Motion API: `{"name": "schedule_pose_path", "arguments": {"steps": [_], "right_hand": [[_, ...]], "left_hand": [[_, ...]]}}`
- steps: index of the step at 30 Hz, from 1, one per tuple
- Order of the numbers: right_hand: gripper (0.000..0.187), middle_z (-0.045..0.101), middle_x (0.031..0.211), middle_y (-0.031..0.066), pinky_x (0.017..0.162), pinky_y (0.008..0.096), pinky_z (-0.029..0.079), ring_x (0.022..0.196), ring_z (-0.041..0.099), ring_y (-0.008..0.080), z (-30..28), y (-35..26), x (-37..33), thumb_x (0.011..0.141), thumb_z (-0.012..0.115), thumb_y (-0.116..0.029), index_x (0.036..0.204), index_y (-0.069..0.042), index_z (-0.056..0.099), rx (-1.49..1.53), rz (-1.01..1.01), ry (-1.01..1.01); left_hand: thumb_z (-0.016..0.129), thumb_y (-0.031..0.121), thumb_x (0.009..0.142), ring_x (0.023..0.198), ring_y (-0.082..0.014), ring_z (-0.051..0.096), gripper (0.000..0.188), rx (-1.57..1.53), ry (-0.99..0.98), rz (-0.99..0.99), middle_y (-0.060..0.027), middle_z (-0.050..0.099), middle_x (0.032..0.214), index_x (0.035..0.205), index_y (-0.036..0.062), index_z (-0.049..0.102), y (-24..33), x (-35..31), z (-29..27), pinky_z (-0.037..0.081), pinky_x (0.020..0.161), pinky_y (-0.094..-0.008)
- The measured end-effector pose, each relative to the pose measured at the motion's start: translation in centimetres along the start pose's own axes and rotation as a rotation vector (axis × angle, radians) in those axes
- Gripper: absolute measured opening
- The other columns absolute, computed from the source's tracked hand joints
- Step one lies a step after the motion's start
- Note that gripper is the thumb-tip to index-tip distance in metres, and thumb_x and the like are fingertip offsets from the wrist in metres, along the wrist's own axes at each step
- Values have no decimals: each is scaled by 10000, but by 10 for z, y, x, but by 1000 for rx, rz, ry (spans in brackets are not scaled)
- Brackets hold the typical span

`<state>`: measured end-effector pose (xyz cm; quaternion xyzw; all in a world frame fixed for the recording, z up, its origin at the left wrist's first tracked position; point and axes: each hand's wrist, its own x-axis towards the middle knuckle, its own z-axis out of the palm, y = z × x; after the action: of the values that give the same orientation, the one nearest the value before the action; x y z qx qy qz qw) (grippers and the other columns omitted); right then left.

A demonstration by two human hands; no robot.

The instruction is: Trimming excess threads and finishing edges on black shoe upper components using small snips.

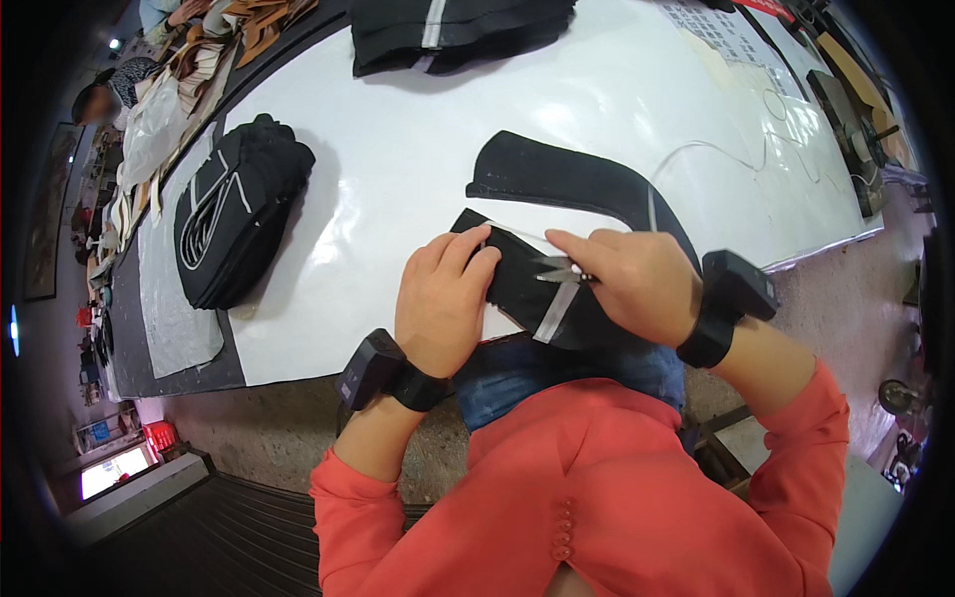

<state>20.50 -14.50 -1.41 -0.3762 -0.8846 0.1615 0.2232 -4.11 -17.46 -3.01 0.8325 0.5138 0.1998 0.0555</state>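
Observation:
My left hand [440, 298] pinches the end of a black fabric piece [515, 284] at the table's near edge, thumb and forefinger on its upper side. A white strip [555, 312] crosses that piece. In my right hand [642, 284] is a small pair of metal snips [559, 271], blades pointing left over the black fabric. A thin white thread or strip seems to run between my two hands; its ends are hidden by the fingers. Just beyond lies a curved black piece [557, 171], its right end passing behind my right hand.
A strapped black bundle [239, 214] sits at the left of the white-covered table [398, 149]. Another bundle [463, 35], with a white band, lies at the far side. Loose white cord [711, 142] trails to the right. Brown scraps and a person are at the far left.

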Motion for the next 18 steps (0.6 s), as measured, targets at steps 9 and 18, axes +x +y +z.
{"name": "schedule_pose_path", "arguments": {"steps": [9,18], "right_hand": [[487,620,755,60,543,379,506,638,637,265,19,-7,-27,738,672,-7,1216,-98,664,-8,43,-43],[477,619,754,59,544,383,508,637,639,266,21,-5,-29,735,678,-15,1205,-97,667,12,49,-33]], "left_hand": [[668,26,836,1135,-315,567,254,4,-20,-30,-65,617,1266,1084,77,647,4,0,1,461,961,-433],[676,13,835,1125,-316,569,253,-4,-9,-24,-68,613,1240,1077,76,642,5,1,2,461,950,-434]]}}
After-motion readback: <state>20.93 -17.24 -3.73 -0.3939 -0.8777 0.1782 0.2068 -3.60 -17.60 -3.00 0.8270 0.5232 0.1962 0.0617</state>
